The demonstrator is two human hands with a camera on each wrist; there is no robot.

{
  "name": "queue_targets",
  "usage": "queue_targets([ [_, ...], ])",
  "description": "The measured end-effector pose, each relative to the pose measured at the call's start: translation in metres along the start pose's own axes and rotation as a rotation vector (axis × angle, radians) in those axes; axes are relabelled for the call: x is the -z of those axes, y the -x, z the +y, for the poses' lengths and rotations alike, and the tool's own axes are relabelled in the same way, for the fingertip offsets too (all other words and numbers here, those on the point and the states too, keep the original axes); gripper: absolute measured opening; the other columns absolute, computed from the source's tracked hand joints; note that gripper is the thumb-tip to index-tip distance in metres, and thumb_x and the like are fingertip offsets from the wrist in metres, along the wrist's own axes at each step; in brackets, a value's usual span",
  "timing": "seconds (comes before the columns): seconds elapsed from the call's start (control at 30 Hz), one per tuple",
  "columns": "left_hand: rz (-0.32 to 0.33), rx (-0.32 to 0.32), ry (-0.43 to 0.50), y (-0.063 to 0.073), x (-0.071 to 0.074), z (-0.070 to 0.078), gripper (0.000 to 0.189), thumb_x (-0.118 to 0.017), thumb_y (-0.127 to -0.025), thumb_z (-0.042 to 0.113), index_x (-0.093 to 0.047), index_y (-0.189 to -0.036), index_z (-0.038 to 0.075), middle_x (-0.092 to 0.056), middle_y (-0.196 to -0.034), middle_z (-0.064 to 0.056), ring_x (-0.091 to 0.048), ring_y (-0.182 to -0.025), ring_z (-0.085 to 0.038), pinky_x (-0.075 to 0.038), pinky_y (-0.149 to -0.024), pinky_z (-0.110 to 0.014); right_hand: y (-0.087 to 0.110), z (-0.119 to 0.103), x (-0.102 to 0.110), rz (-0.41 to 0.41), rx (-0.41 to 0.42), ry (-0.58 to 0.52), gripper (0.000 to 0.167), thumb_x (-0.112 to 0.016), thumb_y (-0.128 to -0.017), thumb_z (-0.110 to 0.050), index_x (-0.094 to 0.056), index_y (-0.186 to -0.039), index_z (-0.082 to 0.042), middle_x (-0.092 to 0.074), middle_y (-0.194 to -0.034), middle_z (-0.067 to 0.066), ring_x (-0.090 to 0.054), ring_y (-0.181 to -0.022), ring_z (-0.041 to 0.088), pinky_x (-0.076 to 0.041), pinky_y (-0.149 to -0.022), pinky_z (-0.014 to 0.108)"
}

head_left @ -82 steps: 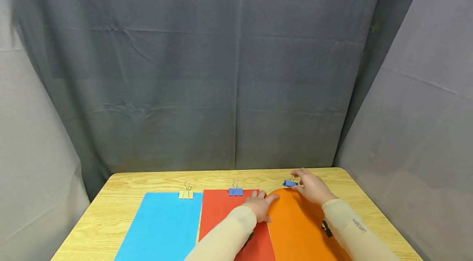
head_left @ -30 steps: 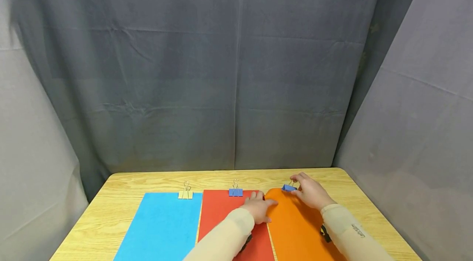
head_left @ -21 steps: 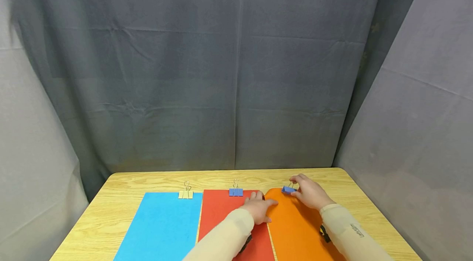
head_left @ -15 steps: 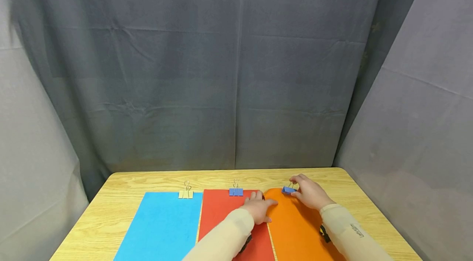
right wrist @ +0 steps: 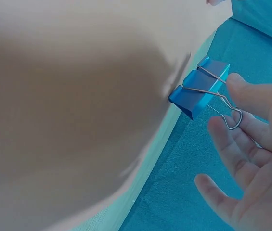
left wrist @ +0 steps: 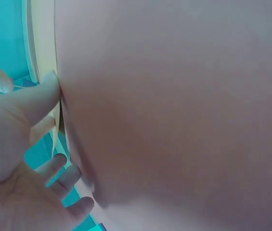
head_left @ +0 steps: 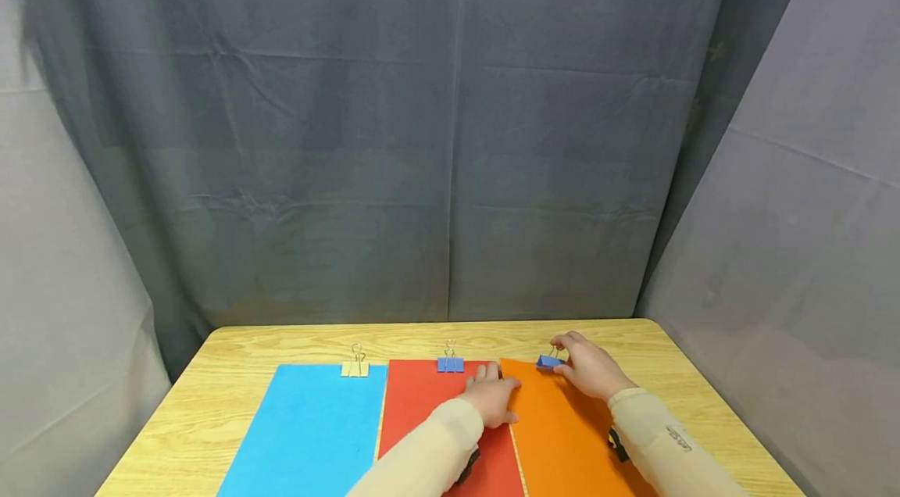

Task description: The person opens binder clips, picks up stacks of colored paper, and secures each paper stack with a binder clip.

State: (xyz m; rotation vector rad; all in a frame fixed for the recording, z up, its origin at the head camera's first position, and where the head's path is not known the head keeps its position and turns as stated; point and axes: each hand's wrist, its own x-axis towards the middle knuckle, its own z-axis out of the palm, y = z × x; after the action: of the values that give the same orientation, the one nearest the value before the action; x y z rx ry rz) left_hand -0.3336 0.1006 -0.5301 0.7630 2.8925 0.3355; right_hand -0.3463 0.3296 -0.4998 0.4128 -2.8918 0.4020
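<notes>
In the head view, my left hand point(head_left: 488, 397) lies with spread, mostly straight fingers across the border of the red sheet point(head_left: 422, 395) and the orange sheet point(head_left: 548, 427). The left wrist view shows its thumb point(left wrist: 44, 96) at a sheet's edge. My right hand point(head_left: 592, 366) pinches a blue binder clip point(head_left: 548, 362) at the orange sheet's far edge. In the right wrist view, thumb and fingers are at the wire handles of this binder clip point(right wrist: 203, 86), its mouth right at the sheet edge. The orange sheet's far left corner stands out beside my left hand.
Another blue binder clip point(head_left: 450, 364) sits on the red sheet's far edge. A yellow binder clip point(head_left: 355, 368) is on the far edge of a blue sheet point(head_left: 316, 419). All lie on a wooden table point(head_left: 190, 419), with grey curtains point(head_left: 351, 169) behind and at both sides.
The blue binder clip in my right hand has come down and slightly left to the orange sheet's edge. The orange sheet's curled far left corner has straightened, and my left index finger has drawn back slightly.
</notes>
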Motion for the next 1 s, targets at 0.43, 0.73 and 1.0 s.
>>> queue_targets([
  [0.43,0.033,-0.005,0.022,0.008,0.005,0.003,0.056,-0.078,-0.091,0.041,-0.062,-0.141,0.02,-0.044,-0.136,-0.001,-0.039,-0.11,-0.019,-0.034,-0.085,-0.03,-0.003,-0.002,0.002,0.026,0.004,0.002,0.039,-0.079,-0.091,-0.014,-0.065,-0.127,-0.006,-0.065,-0.12,0.011,-0.061,-0.082,0.014,-0.058,-0.08,0.04],
  [0.73,0.101,-0.019,0.048,-0.006,-0.014,-0.005,0.051,-0.081,-0.089,0.039,-0.064,-0.133,0.019,-0.043,-0.136,0.007,-0.04,-0.108,-0.017,-0.035,-0.085,-0.03,-0.01,0.0,0.013,0.075,0.057,0.075,0.038,-0.082,-0.088,-0.017,-0.069,-0.122,-0.004,-0.07,-0.114,0.011,-0.067,-0.081,0.018,-0.06,-0.082,0.044],
  [1.0,0.117,-0.04,0.089,0.0,-0.011,-0.003,0.048,-0.081,-0.09,0.034,-0.063,-0.131,0.017,-0.047,-0.126,0.0,-0.042,-0.104,-0.016,-0.04,-0.088,-0.028,-0.014,0.001,0.017,0.07,0.068,0.134,0.037,-0.084,-0.085,-0.016,-0.07,-0.118,-0.005,-0.072,-0.108,0.008,-0.068,-0.081,0.019,-0.06,-0.083,0.043],
])
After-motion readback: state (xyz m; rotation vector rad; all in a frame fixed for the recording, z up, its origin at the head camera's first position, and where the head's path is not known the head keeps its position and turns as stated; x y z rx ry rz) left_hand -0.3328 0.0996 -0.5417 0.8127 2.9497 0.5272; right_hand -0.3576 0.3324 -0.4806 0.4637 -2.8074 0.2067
